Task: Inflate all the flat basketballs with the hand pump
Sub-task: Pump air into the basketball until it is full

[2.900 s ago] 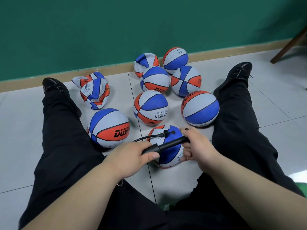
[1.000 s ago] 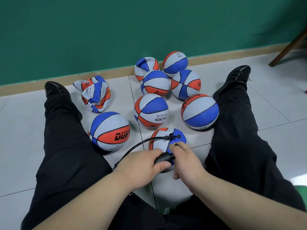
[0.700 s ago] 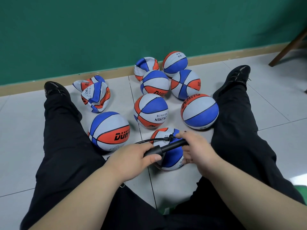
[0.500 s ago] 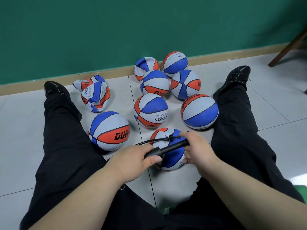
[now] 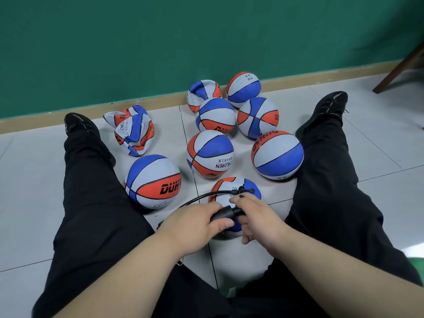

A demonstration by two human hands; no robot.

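Note:
A black hand pump (image 5: 226, 214) lies across a small red, white and blue basketball (image 5: 226, 185) on the floor between my legs. My left hand (image 5: 195, 222) grips the pump's barrel. My right hand (image 5: 257, 220) grips the handle, pushed in close to the barrel. A thin black hose (image 5: 206, 195) curves from the pump to a needle fitting (image 5: 243, 190) on top of that ball. Two crumpled flat basketballs (image 5: 134, 131) lie by my left shoe. A dented ball (image 5: 202, 91) sits near the wall.
Several round basketballs stand on the tiled floor: a big one (image 5: 152, 181) by my left knee, one (image 5: 210, 153) in the middle, one (image 5: 277, 154) by my right leg, others near the green wall (image 5: 160, 42). A wooden chair leg (image 5: 399, 70) slants at right.
My right hand has pushed the pump handle in toward my left hand, so the rod that showed half a second ago is now inside the barrel. The balls have not moved.

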